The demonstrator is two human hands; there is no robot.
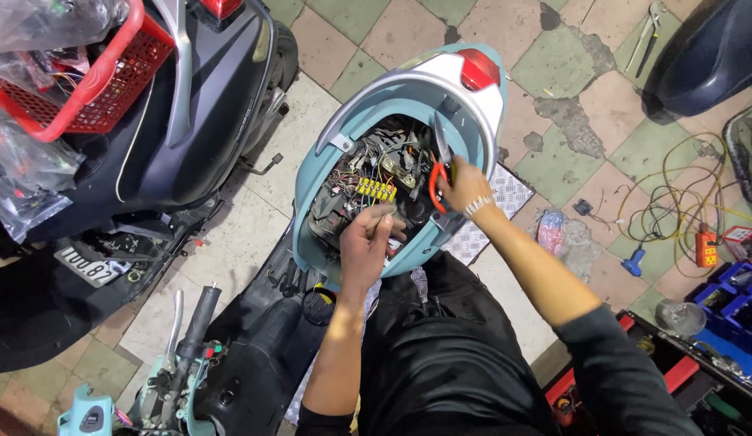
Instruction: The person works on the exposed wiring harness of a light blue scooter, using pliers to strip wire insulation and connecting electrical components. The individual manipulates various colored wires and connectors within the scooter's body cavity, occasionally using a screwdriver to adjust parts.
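Even, fairly bright overhead light, soft shadows, mild wide-angle stretch at edges, slight softness throughout

At frame centre I see my right hand [463, 187] closed on red-handled pliers [437, 165], tips up, over the scooter's [408, 89] open wiring bay. My left hand [366, 242] pinches a wire beside the yellow connector [376, 189]. A red basket [93, 81] sits upper left.

red basket [93, 77] cut off at top-left edge, left hand's [366, 242] fingertips hidden among blurred wiring [368, 173]
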